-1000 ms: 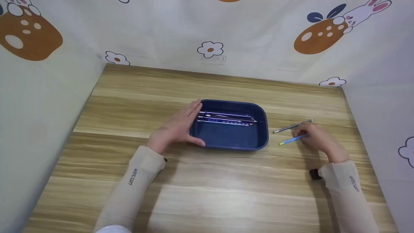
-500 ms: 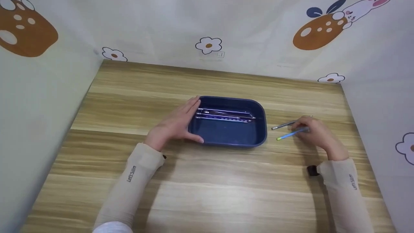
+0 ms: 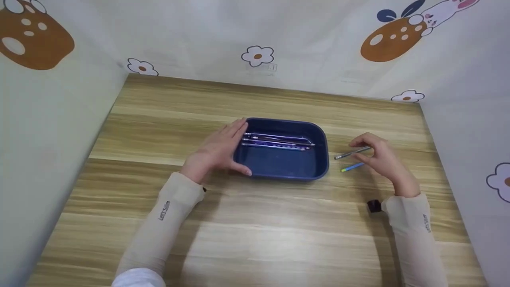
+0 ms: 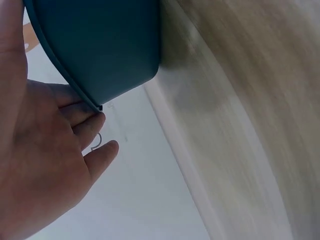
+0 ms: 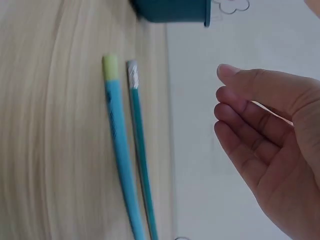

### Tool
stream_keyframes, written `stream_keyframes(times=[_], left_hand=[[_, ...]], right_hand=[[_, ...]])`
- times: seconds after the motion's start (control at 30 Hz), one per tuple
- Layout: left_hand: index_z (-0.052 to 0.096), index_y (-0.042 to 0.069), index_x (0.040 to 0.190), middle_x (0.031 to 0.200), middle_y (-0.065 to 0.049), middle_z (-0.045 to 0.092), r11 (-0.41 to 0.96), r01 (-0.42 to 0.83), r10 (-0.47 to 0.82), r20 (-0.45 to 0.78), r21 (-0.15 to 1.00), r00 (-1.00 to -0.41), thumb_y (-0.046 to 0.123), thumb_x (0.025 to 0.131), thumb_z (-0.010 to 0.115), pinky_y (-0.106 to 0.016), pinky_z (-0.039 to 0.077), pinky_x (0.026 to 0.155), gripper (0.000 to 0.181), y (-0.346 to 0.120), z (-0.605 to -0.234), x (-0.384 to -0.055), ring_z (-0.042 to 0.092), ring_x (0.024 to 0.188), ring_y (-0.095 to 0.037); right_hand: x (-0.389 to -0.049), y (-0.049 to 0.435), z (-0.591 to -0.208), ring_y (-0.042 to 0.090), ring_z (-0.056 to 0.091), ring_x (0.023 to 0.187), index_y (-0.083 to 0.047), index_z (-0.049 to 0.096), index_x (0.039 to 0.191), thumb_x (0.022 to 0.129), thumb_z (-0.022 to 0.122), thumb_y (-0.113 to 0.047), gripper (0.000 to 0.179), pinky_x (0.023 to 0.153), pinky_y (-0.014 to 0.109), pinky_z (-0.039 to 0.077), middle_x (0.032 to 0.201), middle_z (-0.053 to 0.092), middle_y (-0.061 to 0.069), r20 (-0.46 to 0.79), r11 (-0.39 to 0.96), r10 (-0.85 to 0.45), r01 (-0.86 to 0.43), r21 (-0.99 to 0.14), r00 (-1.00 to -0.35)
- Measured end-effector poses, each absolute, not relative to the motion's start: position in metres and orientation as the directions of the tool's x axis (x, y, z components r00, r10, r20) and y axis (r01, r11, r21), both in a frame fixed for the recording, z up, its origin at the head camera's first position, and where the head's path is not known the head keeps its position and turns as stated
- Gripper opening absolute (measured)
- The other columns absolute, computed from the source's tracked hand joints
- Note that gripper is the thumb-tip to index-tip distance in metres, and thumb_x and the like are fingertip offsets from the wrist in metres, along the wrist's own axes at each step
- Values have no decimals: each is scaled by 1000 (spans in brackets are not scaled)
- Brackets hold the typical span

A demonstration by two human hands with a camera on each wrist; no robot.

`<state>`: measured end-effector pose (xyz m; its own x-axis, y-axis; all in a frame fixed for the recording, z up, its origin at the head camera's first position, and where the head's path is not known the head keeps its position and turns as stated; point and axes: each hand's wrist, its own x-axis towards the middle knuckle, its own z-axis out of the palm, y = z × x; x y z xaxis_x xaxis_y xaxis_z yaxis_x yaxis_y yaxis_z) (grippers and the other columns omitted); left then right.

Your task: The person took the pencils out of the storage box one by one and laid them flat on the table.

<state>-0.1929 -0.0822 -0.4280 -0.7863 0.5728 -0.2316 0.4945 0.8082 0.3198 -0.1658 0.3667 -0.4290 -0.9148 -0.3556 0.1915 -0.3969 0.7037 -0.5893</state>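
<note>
My left hand [image 3: 217,155] holds the left end of a dark blue rectangular box [image 3: 279,167], its thumb at the near rim and its fingers along the far left rim. In the left wrist view the bent fingertips touch the rim of the box [image 4: 100,45]. Several shiny pencils [image 3: 275,143] lie side by side inside it. My right hand [image 3: 384,163] hovers over the table right of the box, thumb and fingers apart and holding nothing. Below it lie a teal pencil [image 5: 140,135] with a silver end and a thicker light-blue stick [image 5: 119,135] with a yellow-green end.
The wood-grain table [image 3: 255,239] is walled by pale curtains [image 3: 199,40] with flower and rabbit prints at the back and sides. A small black device [image 3: 374,206] sits at my right wrist.
My right hand let go of the light-blue stick, rose and moved slightly left, its fingers spreading. The stick now lies beside the teal pencil. My left hand stays on the box.
</note>
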Motion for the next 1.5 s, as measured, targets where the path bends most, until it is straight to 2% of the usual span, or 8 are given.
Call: stream_keyframes(times=[0.27, 0.53, 0.67, 0.8, 1.0, 1.23, 1.37, 1.5], left_hand=[[0, 8, 160, 169, -7, -4, 811, 497, 572, -234, 310, -786, 78, 64, 74, -41, 6, 130, 141, -80, -425, -193, 0, 157, -25], [1, 8, 161, 169, -7, -3, 817, 494, 566, -247, 298, -786, 78, 63, 75, -41, 8, 130, 141, -79, -425, -193, 1, 157, -25], [1, 10, 161, 169, -5, -3, 821, 487, 561, -258, 298, -787, 78, 63, 75, -42, 8, 130, 141, -79, -426, -194, 2, 157, -24], [1, 10, 161, 169, -6, -2, 820, 489, 561, -250, 297, -789, 78, 63, 75, -43, 9, 130, 140, -79, -426, -194, 4, 157, -25], [0, 10, 161, 169, -6, -4, 825, 482, 555, -259, 297, -791, 76, 63, 77, -43, 8, 130, 141, -79, -421, -193, 4, 157, -25], [-1, 10, 161, 169, -5, -7, 812, 479, 567, -256, 333, -783, 75, 64, 77, -45, 11, 129, 141, -78, -420, -197, 3, 157, -25], [-3, 16, 161, 169, -1, -9, 803, 446, 562, -253, 395, -788, 74, 66, 77, -49, 18, 128, 137, -80, -422, -196, 5, 157, -28], [-5, 19, 161, 169, -1, -11, 803, 367, 520, -251, 470, -817, 63, 78, 75, -52, 30, 123, 124, -80, -421, -192, 12, 155, -32]], right_hand=[[-166, 336, -417, -5, 61, 97, -4, 71, 105, 83, 78, -2, 23, 89, 2, 45, 104, 73, 10, 212, 668, -368, -416, -617, -905], [-168, 298, -416, 12, 66, 101, -4, 72, 107, 87, 77, -12, 22, 94, 6, 46, 106, 73, 7, 209, 611, -395, -425, -668, -895], [-171, 278, -416, 20, 67, 104, -4, 71, 110, 89, 75, -14, 24, 98, 14, 49, 110, 71, 9, 186, 596, -415, -420, -685, -891], [-176, 261, -417, 29, 67, 106, -4, 70, 111, 89, 75, -12, 24, 97, 30, 54, 111, 70, 9, 184, 564, -419, -414, -715, -889], [-184, 239, -423, 32, 65, 108, -1, 69, 114, 90, 74, -10, 26, 97, 31, 54, 115, 69, 13, 162, 515, -400, -367, -775, -902], [-199, 217, -435, 34, 66, 106, 5, 68, 112, 89, 73, -5, 25, 98, 45, 56, 113, 68, 20, 160, 453, -384, -336, -826, -910], [-204, 208, -443, 31, 69, 101, 2, 70, 110, 89, 74, -8, 23, 94, 45, 57, 111, 70, 17, 179, 467, -372, -350, -812, -911], [-205, 204, -451, 29, 70, 98, 2, 70, 109, 89, 74, -8, 23, 90, 44, 59, 110, 71, 17, 149, 483, -373, -329, -811, -916]])
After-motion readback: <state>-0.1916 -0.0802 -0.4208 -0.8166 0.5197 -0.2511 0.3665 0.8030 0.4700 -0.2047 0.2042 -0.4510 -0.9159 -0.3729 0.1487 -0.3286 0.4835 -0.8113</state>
